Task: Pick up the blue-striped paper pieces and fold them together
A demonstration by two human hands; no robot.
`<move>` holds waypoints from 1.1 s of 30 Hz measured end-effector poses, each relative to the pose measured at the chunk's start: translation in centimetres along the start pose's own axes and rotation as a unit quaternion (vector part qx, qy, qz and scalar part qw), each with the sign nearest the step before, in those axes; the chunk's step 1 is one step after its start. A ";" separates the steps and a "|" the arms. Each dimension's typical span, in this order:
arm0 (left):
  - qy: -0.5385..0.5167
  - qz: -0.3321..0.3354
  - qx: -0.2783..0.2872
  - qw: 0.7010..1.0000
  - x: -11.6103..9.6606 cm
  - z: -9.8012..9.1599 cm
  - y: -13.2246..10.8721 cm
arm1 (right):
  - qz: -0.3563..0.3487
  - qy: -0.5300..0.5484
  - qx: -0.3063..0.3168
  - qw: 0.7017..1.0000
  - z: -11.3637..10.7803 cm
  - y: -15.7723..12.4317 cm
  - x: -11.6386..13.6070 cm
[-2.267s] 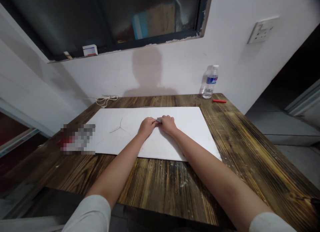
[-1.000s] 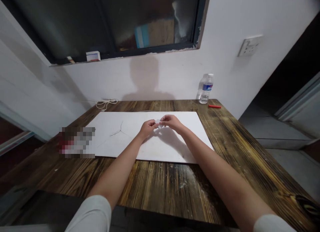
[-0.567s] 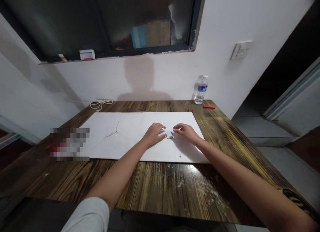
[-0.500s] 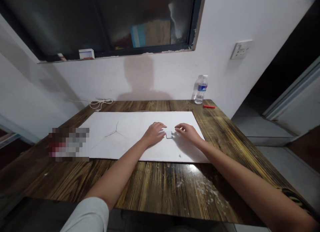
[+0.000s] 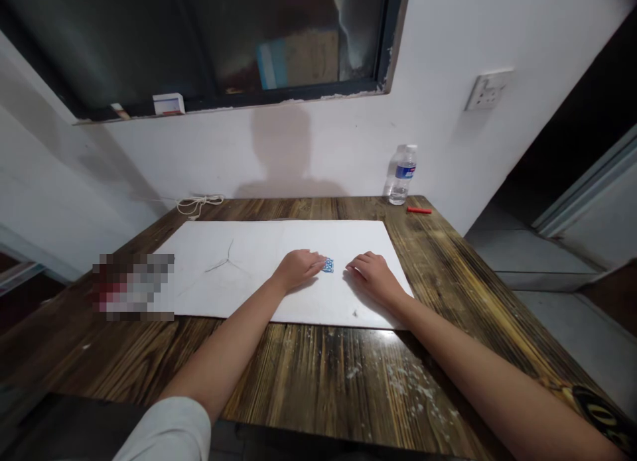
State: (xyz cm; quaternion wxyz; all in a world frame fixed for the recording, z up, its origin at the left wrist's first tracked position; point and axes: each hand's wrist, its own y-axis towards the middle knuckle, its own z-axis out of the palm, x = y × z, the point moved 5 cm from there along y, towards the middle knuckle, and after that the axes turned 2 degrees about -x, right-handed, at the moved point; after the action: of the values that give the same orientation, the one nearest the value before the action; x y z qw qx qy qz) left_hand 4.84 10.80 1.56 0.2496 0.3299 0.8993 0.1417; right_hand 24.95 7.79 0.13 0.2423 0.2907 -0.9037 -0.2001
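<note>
Blue thing: a small flat square with a blue pattern (image 5: 327,265), lying on the white board, in the middle of the frame
Board and table: a big white board (image 5: 239,275) on a dark wood table (image 5: 318,375)
Room: a water bottle (image 5: 403,176) and a red stick (image 5: 419,209) at the back right, a white cord (image 5: 199,205) at the back left, a wall socket (image 5: 486,89) up on the right
Left hand (image 5: 298,270): open, palm down on the board, holding nothing, fingertips just beside the blue thing
Right hand (image 5: 373,278): open, palm down on the board, holding nothing, near the blue thing but not touching it
</note>
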 end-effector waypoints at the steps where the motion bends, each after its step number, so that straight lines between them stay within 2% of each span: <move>1: 0.008 -0.020 -0.009 1.000 0.4 -0.1 0.0 | 0.007 0.006 -0.002 1.000 -0.1 0.0 -0.1; 4: 0.033 -0.049 -0.004 0.998 1.0 0.1 0.0 | 0.011 0.034 -0.006 0.999 -0.2 0.1 -0.4; 6: 0.039 -0.047 0.023 0.998 1.0 0.4 0.1 | -0.018 0.055 0.008 0.998 -0.1 0.2 -0.1; 10: 0.030 -0.016 0.135 0.990 0.8 1.3 0.2 | -0.096 0.077 0.060 0.991 0.3 0.1 0.8; 13: -0.008 0.023 0.206 0.978 0.0 1.5 0.0 | -0.127 0.088 0.082 0.985 0.3 0.1 1.4; 15: -0.047 0.057 0.237 0.969 -1.2 1.6 -0.1 | -0.122 0.094 0.072 0.985 0.0 0.3 1.4; 19: -0.099 0.120 0.264 0.952 -4.3 2.2 -0.2 | -0.039 0.105 -0.015 0.994 -1.1 0.7 0.2; 22: -0.062 0.165 0.250 0.952 -6.3 3.0 -0.3 | 0.012 0.119 -0.069 0.990 -1.6 0.7 -0.8; 26: 0.028 0.164 0.155 0.974 -7.1 2.6 -1.2 | 0.042 0.142 -0.095 0.984 -1.9 0.6 -1.5; 28: 0.045 0.157 0.128 0.978 -7.3 2.0 -2.4 | 0.035 0.170 -0.067 0.983 -1.7 0.7 -1.4; 30: 0.064 0.146 0.127 0.979 -7.4 1.6 -3.7 | -0.003 0.191 -0.008 0.982 -1.2 0.8 -0.8; 33: 0.111 0.062 0.092 0.988 -7.1 0.8 -5.0 | -0.061 0.165 0.070 0.982 -0.4 0.7 0.2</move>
State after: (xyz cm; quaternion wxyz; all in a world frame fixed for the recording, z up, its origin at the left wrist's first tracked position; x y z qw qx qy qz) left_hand 7.29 2.44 1.34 0.1070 0.3888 0.9085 0.1092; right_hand 24.75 8.09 0.84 0.3543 0.3904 -0.8438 -0.1001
